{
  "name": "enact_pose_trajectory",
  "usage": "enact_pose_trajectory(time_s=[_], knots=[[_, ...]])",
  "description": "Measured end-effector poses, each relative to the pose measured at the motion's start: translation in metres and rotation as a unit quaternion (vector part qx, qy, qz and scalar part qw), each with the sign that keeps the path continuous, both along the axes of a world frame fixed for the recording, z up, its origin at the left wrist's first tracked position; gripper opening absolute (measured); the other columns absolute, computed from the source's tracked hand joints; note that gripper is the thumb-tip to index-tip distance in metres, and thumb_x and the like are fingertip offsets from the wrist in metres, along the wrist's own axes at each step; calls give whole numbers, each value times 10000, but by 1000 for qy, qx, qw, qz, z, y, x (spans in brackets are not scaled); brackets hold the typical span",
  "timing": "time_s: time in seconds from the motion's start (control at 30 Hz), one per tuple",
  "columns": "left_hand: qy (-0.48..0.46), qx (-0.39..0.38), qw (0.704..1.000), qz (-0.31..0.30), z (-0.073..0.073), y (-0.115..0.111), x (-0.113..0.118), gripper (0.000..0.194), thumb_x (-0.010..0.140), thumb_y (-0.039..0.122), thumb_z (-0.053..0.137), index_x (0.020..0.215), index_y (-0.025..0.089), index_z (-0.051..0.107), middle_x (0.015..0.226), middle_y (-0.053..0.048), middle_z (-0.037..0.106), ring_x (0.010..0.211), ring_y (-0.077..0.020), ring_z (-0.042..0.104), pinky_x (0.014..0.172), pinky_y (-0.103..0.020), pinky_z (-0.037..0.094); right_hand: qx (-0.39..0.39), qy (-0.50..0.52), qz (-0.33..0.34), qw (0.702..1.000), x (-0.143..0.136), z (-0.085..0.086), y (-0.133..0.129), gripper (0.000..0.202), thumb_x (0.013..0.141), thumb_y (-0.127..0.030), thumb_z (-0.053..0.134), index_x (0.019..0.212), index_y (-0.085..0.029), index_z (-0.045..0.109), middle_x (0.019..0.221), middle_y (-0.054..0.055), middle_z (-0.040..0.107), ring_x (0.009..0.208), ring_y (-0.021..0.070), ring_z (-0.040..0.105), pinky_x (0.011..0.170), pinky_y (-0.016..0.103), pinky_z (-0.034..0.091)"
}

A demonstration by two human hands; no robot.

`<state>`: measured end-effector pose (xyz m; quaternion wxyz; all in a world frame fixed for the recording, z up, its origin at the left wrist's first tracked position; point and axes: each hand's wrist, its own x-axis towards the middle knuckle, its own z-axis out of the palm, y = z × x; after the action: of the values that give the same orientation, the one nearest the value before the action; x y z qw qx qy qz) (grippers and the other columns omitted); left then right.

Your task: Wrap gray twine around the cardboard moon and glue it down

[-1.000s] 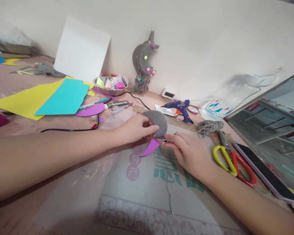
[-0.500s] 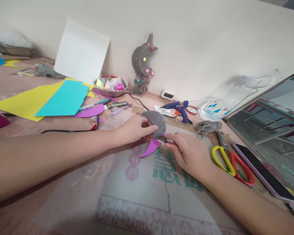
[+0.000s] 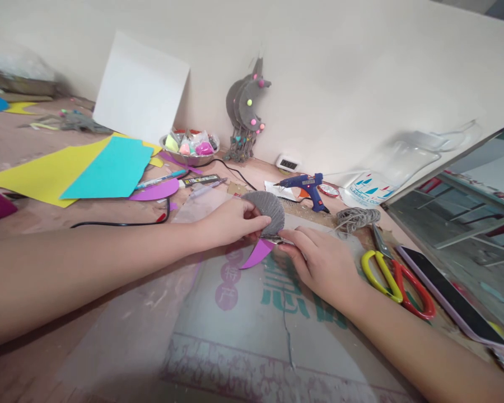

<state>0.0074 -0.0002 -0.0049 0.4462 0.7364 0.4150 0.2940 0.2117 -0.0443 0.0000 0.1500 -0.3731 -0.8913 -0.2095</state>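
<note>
Between my hands is a curved purple piece, its upper part wrapped in grey yarn and its bare purple tip pointing down to the left. My left hand pinches the wrapped part from the left, thumb on top. On the right, my right hand has thumb and fingers closed at the lower edge of the wrapping, on a thin, shiny item too small to make out. A loose grey strand lies on the plastic-covered printed board below.
Scissors, a phone and a yarn bundle lie right. Behind are a blue glue gun, a clear jug and a bowl. Coloured sheets lie left; a grey moon ornament stands by the wall.
My right hand has shifted slightly left, its fingertips closer to the wrapped edge. My left hand still holds the curved piece in nearly the same place.
</note>
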Motion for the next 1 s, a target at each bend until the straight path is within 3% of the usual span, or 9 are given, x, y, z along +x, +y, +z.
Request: enact_pose_trajectory(time_s=[0.5,0.73,1.0], knots=[[-10,-33,999,4,0,-1,1,322,772,419,468,611,151,543,574,-22,608,495,-104,536,462,-210,386,-34,-29,-3,999,2,0,1,228,900,-323,408,969,-171,565,744,32,592,671,146,536,575,262,338],[-52,-62,997,14,-2,-3,2,325,760,452,479,629,158,519,563,-3,579,497,-103,521,467,-213,377,-30,46,5,998,3,3,-3,199,899,-279,412,991,-168,549,732,26,577,661,138,534,588,249,367],[-49,-43,998,1,1,-4,1,322,768,429,469,605,158,525,565,-8,586,511,-108,529,474,-213,384,-48,38,-1,998,2,0,-2,195,891,-297,430,993,-173,540,752,23,583,676,143,540,591,249,368]])
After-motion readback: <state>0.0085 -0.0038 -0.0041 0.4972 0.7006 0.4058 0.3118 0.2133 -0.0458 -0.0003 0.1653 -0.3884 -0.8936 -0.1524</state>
